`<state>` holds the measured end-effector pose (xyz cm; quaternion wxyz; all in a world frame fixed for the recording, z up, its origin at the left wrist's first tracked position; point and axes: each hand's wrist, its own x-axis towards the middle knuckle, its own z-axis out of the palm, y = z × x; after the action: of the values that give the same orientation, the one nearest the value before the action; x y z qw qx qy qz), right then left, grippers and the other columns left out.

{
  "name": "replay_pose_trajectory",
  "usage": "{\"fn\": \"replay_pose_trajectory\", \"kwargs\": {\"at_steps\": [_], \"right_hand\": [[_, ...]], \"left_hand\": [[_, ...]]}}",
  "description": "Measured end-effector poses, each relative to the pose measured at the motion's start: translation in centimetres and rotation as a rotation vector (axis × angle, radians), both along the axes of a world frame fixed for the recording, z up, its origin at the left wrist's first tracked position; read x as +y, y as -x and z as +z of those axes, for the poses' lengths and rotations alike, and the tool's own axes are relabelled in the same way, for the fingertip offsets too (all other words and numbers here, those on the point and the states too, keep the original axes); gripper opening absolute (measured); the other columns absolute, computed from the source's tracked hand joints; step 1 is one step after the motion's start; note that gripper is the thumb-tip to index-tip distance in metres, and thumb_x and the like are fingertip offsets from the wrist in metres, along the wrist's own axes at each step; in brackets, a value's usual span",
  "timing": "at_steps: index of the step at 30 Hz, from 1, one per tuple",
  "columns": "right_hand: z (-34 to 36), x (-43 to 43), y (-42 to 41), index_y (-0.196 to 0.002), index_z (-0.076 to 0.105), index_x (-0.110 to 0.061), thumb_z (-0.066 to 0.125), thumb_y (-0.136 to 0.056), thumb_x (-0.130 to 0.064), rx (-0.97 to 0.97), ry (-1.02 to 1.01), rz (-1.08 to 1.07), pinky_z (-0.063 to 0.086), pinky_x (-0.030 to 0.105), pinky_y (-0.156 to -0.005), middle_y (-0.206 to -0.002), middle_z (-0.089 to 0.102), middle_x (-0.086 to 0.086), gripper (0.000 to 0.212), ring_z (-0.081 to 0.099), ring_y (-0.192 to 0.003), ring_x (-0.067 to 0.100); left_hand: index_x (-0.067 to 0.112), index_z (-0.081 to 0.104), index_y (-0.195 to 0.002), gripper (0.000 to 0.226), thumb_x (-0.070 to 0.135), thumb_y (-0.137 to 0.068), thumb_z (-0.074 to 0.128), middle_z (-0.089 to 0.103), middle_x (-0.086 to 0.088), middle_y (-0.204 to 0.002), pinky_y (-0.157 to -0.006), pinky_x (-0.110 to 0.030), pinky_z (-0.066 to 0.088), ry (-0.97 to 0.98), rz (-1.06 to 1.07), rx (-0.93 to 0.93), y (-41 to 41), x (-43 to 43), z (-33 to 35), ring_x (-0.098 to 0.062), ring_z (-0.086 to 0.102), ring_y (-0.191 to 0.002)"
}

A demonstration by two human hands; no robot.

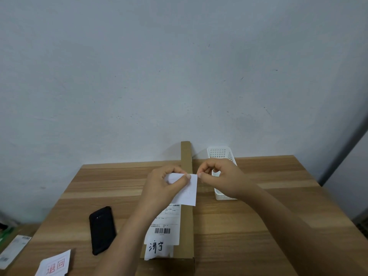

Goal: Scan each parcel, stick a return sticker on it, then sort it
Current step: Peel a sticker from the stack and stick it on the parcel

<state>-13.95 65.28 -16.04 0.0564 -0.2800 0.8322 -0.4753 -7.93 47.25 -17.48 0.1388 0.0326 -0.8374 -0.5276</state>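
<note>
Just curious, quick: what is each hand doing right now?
Left hand: pinches the white sticker above the parcel.
Right hand: pinches that sticker's top corner.

Left hand (162, 185) and right hand (221, 176) meet, both pinching.

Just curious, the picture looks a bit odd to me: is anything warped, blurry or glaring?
Head view: the wide lens stretches the table toward the lower corners; light is soft and even, no glare, faint shadows; the small print on the shipping label is too blurred to read; the white slip looks washed out.
</note>
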Motion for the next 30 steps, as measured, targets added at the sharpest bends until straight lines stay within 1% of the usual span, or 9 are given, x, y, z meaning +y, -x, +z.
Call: {"fn": "replay_pose_trajectory", "kwargs": {"at_steps": [6,14,16,19,21,23,25,28,30], "right_hand": [[0.2,0.1,-0.2,-0.076,0.068,-0.022,0.062,-0.086,-0.008,-0.014,0.013,0.001,0.043,0.007,-0.067,-0.076,0.066,-0.011,0.018,0.055,-0.068,-0.006],[0.0,0.2,-0.2,-0.078,0.067,-0.022,0.062,-0.088,-0.014,0.003,-0.05,0.026,0.043,0.01,-0.07,-0.078,0.066,-0.009,0.014,0.055,-0.071,-0.002],[-0.1,0.0,-0.3,-0.077,0.067,-0.02,0.063,-0.087,-0.013,-0.019,-0.017,0.011,0.043,0.009,-0.068,-0.077,0.065,-0.008,0.013,0.054,-0.068,-0.001],[-0.6,-0.4,-0.5,-0.077,0.068,-0.016,0.063,-0.087,-0.01,-0.081,0.078,-0.043,0.041,0.008,-0.061,-0.071,0.063,-0.008,0.013,0.051,-0.06,-0.002],[-1.1,-0.8,-0.7,-0.078,0.069,-0.014,0.063,-0.088,-0.01,-0.121,0.137,-0.092,0.042,0.011,-0.06,-0.07,0.063,-0.007,0.012,0.05,-0.057,-0.003],[-1.5,-1.2,-1.0,-0.079,0.069,-0.012,0.063,-0.088,-0.011,-0.148,0.198,-0.151,0.045,0.013,-0.062,-0.071,0.064,-0.004,0.011,0.054,-0.06,0.0],[-1.8,-1.8,-1.4,-0.078,0.068,-0.011,0.063,-0.089,-0.009,-0.145,0.241,-0.192,0.043,0.008,-0.058,-0.071,0.065,-0.004,0.012,0.055,-0.06,-0.004],[-2.3,-2.7,-1.9,-0.078,0.068,-0.011,0.064,-0.089,-0.006,-0.16,0.284,-0.2,0.043,0.007,-0.057,-0.07,0.067,-0.003,0.013,0.059,-0.061,-0.004],[-2.6,-3.4,-2.0,-0.078,0.069,-0.012,0.065,-0.088,-0.008,-0.162,0.277,-0.225,0.043,0.011,-0.058,-0.07,0.066,-0.002,0.012,0.055,-0.059,-0.002]], "left_hand": [[0.023,0.071,-0.072,0.011,0.021,-0.082,0.075,0.07,0.012,-0.076,-0.053,-0.011,0.042,0.015,-0.012,-0.014,-0.1,0.1,-0.1,0.0,0.062,-0.064],[0.025,0.071,-0.073,0.009,0.024,-0.081,0.076,0.07,0.013,-0.077,-0.053,-0.012,0.043,0.044,-0.023,-0.002,0.0,-0.1,-0.4,-0.001,0.063,-0.069],[0.03,0.07,-0.081,0.008,0.026,-0.08,0.076,0.069,0.016,-0.084,-0.06,-0.013,0.046,0.043,0.006,0.023,0.0,-0.1,-0.7,-0.001,0.063,-0.078],[0.036,0.058,-0.11,0.041,0.031,-0.076,0.079,0.053,0.021,-0.112,-0.088,-0.018,0.04,0.174,0.176,0.141,0.2,0.1,-1.8,-0.001,0.048,-0.107],[0.034,0.052,-0.117,0.05,0.035,-0.075,0.079,0.04,0.024,-0.114,-0.093,-0.023,0.036,0.196,0.291,0.196,0.0,0.4,-2.1,0.001,0.038,-0.112],[0.034,0.053,-0.107,0.037,0.036,-0.078,0.077,0.043,0.028,-0.108,-0.087,-0.019,0.037,0.184,0.283,0.24,-0.4,0.5,-2.4,0.003,0.042,-0.106],[0.034,0.058,-0.093,0.02,0.036,-0.082,0.074,0.057,0.022,-0.095,-0.078,-0.013,0.04,0.12,0.163,0.231,-0.5,0.5,-2.6,-0.002,0.054,-0.096],[0.032,0.069,-0.088,0.002,0.031,-0.086,0.07,0.067,0.015,-0.084,-0.077,-0.017,0.047,-0.022,-0.004,0.137,-0.5,0.4,-2.5,-0.005,0.062,-0.087],[0.033,0.072,-0.088,0.006,0.028,-0.088,0.068,0.07,0.016,-0.083,-0.08,-0.022,0.05,-0.073,-0.049,0.099,-0.3,0.0,-2.7,-0.003,0.064,-0.086]]}}
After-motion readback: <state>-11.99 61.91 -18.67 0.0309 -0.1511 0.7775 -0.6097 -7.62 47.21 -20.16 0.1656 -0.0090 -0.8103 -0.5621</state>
